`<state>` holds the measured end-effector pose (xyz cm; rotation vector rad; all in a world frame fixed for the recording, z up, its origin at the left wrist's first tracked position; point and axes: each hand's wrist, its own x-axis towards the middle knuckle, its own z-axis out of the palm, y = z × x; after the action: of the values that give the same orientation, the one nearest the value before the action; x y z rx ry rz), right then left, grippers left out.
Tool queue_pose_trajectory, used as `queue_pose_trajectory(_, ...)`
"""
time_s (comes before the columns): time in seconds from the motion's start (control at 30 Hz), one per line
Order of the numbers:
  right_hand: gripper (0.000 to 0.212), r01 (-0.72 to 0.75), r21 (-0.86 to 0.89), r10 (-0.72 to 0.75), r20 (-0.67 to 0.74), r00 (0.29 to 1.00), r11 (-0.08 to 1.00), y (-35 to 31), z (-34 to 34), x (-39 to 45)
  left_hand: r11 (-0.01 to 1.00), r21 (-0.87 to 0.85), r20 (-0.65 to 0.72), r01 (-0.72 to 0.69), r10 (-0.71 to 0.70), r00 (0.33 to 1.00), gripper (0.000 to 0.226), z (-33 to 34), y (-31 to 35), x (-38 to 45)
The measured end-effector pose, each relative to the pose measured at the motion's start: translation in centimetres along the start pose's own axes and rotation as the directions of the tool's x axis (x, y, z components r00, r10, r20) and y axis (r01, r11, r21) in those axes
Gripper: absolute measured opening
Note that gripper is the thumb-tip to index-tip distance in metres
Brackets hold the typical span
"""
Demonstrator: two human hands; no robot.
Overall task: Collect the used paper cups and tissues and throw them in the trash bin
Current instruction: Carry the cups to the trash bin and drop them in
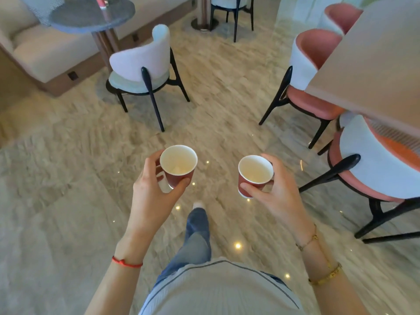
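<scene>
I hold two red paper cups with white insides in front of my body, above the marble floor. My left hand grips the left paper cup, with something pale, perhaps a tissue, lying in its bottom. My right hand grips the right paper cup, whose inside looks bare. Both cups are upright. No trash bin is in view.
A white chair stands ahead left by a round grey table and a beige sofa. Pink-and-white chairs line a wooden table on the right. Polished floor lies between them. My leg is mid-step.
</scene>
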<state>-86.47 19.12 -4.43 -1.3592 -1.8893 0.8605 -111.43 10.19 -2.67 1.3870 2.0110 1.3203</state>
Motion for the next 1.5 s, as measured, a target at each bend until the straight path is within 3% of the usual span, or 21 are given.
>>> queue_pose_trajectory(0.4,0.071,-0.043,-0.007,0.041,-0.126,0.991,0.999,3.1,0.5,28.9,0.993,-0.008,0.123,-0.118,0.119,0.985,0.069,10.8,0.1,31.7)
queue_pose_trajectory(0.73,0.071,-0.193,0.02,0.191,-0.252,0.949,0.981,8.6,-2.6,48.9,0.988,-0.04,0.281,-0.146,0.152,0.948,0.074,22.6,1.7,53.4)
queue_pose_trajectory(1.0,0.073,-0.189,0.056,0.197,-0.275,0.941,0.98,15.3,-7.2,68.5,0.987,-0.023,0.307,-0.156,0.156,0.939,0.074,35.1,4.1,70.7)
queue_pose_trajectory(1.23,0.074,-0.18,0.134,0.206,-0.212,0.955,0.974,19.3,-11.9,84.6,0.987,-0.041,0.266,-0.153,0.159,0.951,0.073,43.3,8.3,84.0)
queue_pose_trajectory(1.5,0.073,-0.185,0.066,0.195,-0.243,0.95,0.981,24.4,-14.4,99.2,0.993,-0.057,0.271,-0.101,0.113,0.956,0.072,51.9,8.7,97.0)
